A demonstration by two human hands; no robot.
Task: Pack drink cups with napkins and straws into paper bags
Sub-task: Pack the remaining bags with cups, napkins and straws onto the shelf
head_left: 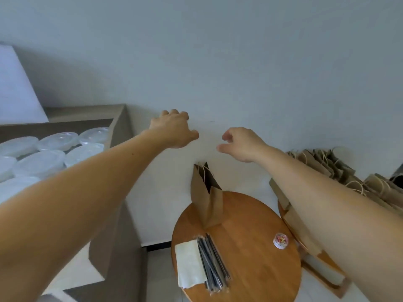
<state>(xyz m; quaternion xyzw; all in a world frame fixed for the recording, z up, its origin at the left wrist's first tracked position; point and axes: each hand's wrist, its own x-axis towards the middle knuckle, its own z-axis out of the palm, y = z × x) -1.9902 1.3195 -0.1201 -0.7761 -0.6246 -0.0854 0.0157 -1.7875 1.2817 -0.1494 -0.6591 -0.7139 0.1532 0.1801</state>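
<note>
both hands empty, fingers loosely curled: left hand (173, 130) and nearer right hand (241, 144) hang above the upright brown paper bag (205, 199).

One open paper bag (206, 199), one napkin stack (189, 263), one bundle of wrapped straws (214, 264) too tight to count, and one sealed cup (280, 240) share one round tabletop (250, 269). At least six clear lidded containers (57, 140) sit at left. The flat paper bags (327, 164) piled at right are too overlapped to count.

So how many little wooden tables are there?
2. One table holds the standing paper bag; the other table is right of it, mostly hidden behind the right arm.
</note>
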